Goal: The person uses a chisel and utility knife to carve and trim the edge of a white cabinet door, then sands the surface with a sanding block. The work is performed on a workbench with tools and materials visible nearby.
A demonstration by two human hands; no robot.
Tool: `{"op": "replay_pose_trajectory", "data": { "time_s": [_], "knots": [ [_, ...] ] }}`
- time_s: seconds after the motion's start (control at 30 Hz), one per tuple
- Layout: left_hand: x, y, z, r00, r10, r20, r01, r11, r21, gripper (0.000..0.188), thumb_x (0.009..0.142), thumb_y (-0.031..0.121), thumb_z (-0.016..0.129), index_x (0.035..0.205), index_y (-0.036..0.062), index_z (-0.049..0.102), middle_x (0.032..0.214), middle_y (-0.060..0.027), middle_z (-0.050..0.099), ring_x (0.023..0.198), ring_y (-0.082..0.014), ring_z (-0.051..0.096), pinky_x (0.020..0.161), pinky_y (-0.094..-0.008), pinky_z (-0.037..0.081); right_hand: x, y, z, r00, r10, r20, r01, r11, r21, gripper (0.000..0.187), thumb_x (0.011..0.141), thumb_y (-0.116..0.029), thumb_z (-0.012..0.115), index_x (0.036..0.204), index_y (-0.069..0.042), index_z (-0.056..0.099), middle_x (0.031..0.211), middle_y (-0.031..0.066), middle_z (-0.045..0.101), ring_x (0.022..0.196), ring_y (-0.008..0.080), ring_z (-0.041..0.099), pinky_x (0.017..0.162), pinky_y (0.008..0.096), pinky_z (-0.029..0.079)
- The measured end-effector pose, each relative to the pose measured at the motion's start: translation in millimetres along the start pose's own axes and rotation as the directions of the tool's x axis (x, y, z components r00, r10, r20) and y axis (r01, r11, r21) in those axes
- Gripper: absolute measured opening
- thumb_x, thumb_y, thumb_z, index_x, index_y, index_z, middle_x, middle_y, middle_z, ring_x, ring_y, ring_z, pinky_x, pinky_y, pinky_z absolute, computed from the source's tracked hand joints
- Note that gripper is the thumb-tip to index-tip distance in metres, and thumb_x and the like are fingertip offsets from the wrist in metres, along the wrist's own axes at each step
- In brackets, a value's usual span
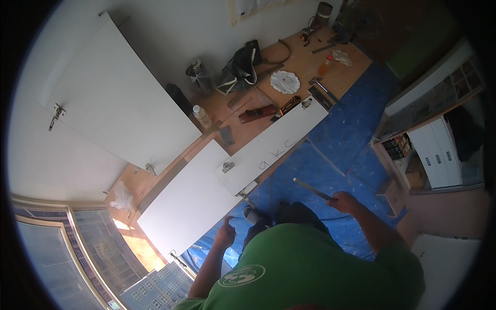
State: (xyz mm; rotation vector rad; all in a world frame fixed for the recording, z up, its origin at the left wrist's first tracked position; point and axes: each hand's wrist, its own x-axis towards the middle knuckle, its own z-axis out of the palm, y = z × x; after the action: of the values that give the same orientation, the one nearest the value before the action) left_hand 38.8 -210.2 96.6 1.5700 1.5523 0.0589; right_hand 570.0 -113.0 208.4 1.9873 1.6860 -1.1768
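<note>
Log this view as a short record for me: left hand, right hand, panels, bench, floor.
Left hand: nothing visible in it; nearest the plain white panel, contact unclear
Right hand: gripping one end of a long thin tool with a pale tip
Panels: plain one beside a narrower white panel bearing hinges and handwriting; a third panel appears to lean against the wall
Bench: wooden; holds a hammer, dark bag, white-capped bottle
Floor: blue sheet
</note>
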Motion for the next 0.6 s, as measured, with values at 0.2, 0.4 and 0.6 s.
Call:
{"op": "replay_pose_trajectory", "data": {
  "time_s": [0.2, 0.4, 0.6],
  "knots": [
    [32.1, 143.3, -72.8, 0.875, 0.394, -0.281, -0.370, 0.919, 0.135, 0.077, 0.087, 0.011, 0.068, 0.158, 0.0087, 0.038, 0.165, -0.0173, 0.037, 0.146, -0.0388, 0.045, 0.119, -0.0494, 0.040, 27.9, -132.4, -13.8, 0.907, -0.387, 0.165, 0.392, 0.920, 0.001, 0.034, 0.087, -0.032, 0.074, 0.102, -0.002, 0.070, 0.087, 0.0183, 0.072, 0.083, 0.0334, 0.071, 0.074, 0.0471, 0.054],
    [63.2, 150.4, -58.3, 0.862, 0.379, -0.337, -0.181, 0.851, 0.494, 0.071, 0.091, 0.020, 0.065, 0.157, 0.0121, 0.043, 0.168, -0.0163, 0.033, 0.156, -0.0359, 0.030, 0.127, -0.0594, 0.021, 84.1, -254.6, -33.9, 0.677, -0.542, 0.498, 0.595, 0.801, 0.064, 0.031, 0.090, -0.029, 0.069, 0.097, 0.001, 0.067, 0.083, 0.0199, 0.070, 0.079, 0.0332, 0.070, 0.070, 0.0462, 0.052],
    [1.7, 3.0, -37.3, 0.421, -0.887, -0.187, 0.890, 0.444, -0.101, 0.072, 0.094, 0.056, 0.062, 0.134, -0.0042, 0.066, 0.158, -0.0315, 0.043, 0.148, -0.0454, 0.041, 0.120, -0.0624, 0.029, 186.3, -240.9, -78.5, 0.447, -0.734, 0.512, 0.841, 0.540, 0.040, 0.021, 0.087, -0.021, 0.068, 0.100, -0.004, 0.070, 0.085, 0.0147, 0.073, 0.078, 0.0296, 0.073, 0.072, 0.0435, 0.057]
  ]
}}
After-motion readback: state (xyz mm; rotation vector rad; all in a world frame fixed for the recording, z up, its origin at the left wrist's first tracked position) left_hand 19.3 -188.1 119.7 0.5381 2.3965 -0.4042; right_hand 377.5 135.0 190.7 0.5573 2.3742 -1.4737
